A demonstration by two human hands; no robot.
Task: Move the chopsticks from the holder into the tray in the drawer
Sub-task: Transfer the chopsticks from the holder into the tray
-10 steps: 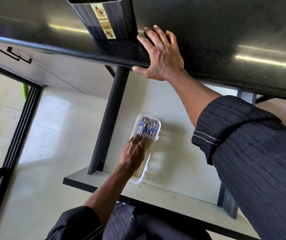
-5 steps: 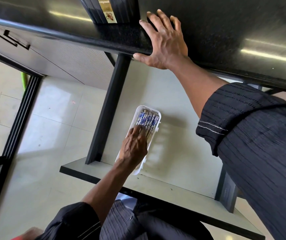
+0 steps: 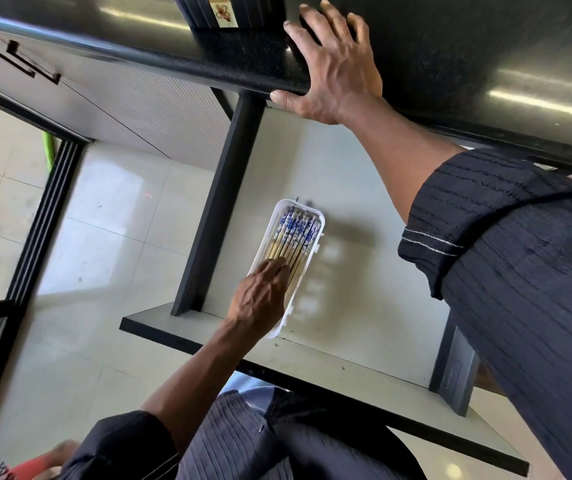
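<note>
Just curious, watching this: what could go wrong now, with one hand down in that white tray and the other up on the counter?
The left hand presses the chopsticks at one end of the narrow white tray; a push might slide or tip it. The holder stands near the counter edge by the right hand and could be bumped off.

You're in a home kitchen: a black stone countertop [image 3: 450, 46], a pulled-out drawer [image 3: 364, 306] with chopsticks [image 3: 295, 233], a tiled floor [image 3: 87, 237].

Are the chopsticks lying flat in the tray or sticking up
Lying flat. The chopsticks rest side by side along the white tray, blue patterned ends at its far end, with the left hand resting on them.
</note>
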